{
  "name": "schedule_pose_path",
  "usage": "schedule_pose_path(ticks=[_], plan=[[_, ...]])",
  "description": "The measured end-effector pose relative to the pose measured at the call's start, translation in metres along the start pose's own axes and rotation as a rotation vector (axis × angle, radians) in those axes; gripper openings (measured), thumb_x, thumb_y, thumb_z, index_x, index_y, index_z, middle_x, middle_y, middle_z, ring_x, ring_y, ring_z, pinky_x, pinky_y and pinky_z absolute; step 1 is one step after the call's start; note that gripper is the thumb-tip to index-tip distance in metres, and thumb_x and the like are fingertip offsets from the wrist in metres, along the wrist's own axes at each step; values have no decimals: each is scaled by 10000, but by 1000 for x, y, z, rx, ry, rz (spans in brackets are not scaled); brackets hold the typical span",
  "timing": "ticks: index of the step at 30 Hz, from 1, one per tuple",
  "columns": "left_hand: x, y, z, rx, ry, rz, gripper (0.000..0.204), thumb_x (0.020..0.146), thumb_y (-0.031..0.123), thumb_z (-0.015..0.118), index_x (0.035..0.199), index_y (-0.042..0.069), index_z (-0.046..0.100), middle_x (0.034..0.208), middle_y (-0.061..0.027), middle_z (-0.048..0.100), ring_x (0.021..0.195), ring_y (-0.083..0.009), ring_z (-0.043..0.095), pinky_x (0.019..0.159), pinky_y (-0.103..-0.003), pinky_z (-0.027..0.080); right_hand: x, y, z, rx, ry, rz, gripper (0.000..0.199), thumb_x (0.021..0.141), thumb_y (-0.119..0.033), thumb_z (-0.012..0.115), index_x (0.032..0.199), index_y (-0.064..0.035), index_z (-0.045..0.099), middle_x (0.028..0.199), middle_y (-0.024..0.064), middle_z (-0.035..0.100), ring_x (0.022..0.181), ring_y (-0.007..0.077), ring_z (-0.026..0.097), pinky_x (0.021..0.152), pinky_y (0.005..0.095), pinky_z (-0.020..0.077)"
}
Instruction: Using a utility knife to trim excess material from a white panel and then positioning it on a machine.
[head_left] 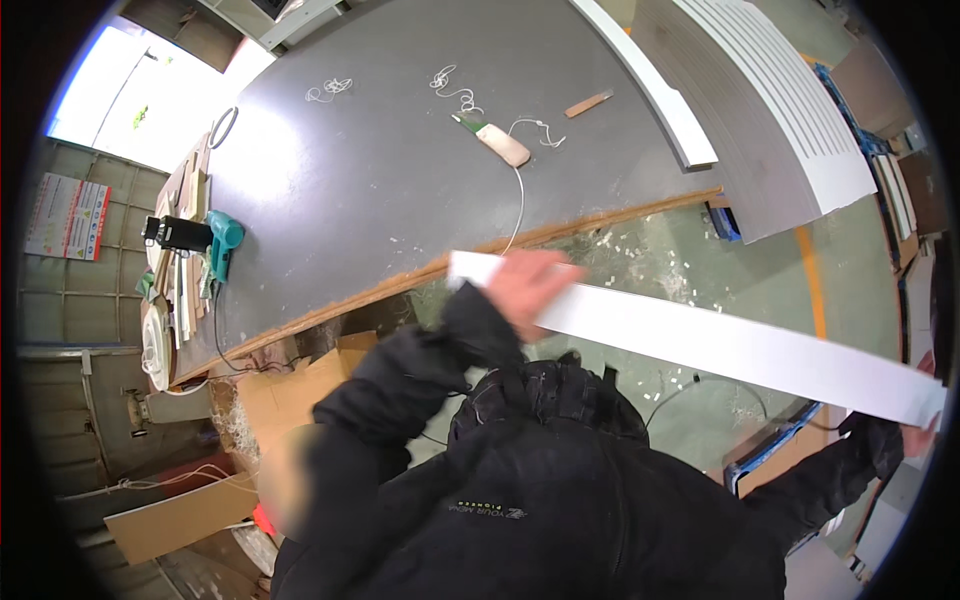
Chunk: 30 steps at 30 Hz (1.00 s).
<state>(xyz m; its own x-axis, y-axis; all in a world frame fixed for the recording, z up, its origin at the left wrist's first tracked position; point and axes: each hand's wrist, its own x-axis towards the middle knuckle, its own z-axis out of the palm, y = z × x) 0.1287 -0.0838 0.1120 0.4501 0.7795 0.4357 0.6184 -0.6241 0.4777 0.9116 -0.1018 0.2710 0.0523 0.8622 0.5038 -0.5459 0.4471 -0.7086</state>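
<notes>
A long white strip of board (690,335) lies across in front of my body, over the floor, its left end close to the grey table's front edge. My left hand (530,290) is closed over the board near that end, slightly blurred. At the far right, my right hand (922,415) grips the other end, with part of the fingers lost at the picture's dark rim. Beyond the left hand, on the grey table (370,180), lies a pale, rounded tool with a green tip (503,146). A thin white cord runs from near it to the table edge.
A teal and black power tool (222,245) stands at the table's left edge beside wood strips. Stacked white panels (760,110) rise at the far right. White scraps litter the floor (650,250). Cardboard (290,385) lies at lower left; a brown strip (588,104) rests on the table.
</notes>
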Motion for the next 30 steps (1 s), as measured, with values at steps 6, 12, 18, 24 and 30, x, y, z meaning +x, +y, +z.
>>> schedule_pose_path(ticks=[6,12,18,24,30], plan=[[-94,-183,-57,818,214,-894,784,682,139,750,1402,78,447,1198,-236,554,1140,-385,542,998,-481,425,-182,236,-32,-309,1014,195,498,872,-312,648,1279,-46,536,1190,144,627,1037,332,636,925,540,512],[-108,-217,3,-291,622,-1290,909,769,277,791,1433,-104,301,1384,-357,409,1265,-434,472,1059,-386,387,-205,454,295,465,829,1112,330,973,-392,556,1067,-79,600,1008,90,670,862,250,628,796,422,504],[-90,-167,2,333,269,-1296,853,820,408,721,1419,-73,350,1492,-339,259,1361,-507,287,1110,-533,271,-111,494,436,-175,-1081,1296,344,926,-94,622,1259,-8,608,1083,77,690,986,157,641,902,300,503],[-106,-193,-16,396,238,-1207,912,819,484,703,1407,-104,328,1487,-347,267,1364,-541,260,1133,-539,227,14,664,456,-1415,-741,430,500,861,-234,675,1291,-13,549,1130,235,609,1067,397,561,948,441,451],[-112,-215,-20,381,335,-1210,924,714,308,730,1393,-145,296,1475,-389,228,1382,-539,200,1149,-528,201,41,724,450,-1642,-781,224,695,825,-153,664,1452,-134,363,1082,240,597,1009,416,550,927,456,440]])
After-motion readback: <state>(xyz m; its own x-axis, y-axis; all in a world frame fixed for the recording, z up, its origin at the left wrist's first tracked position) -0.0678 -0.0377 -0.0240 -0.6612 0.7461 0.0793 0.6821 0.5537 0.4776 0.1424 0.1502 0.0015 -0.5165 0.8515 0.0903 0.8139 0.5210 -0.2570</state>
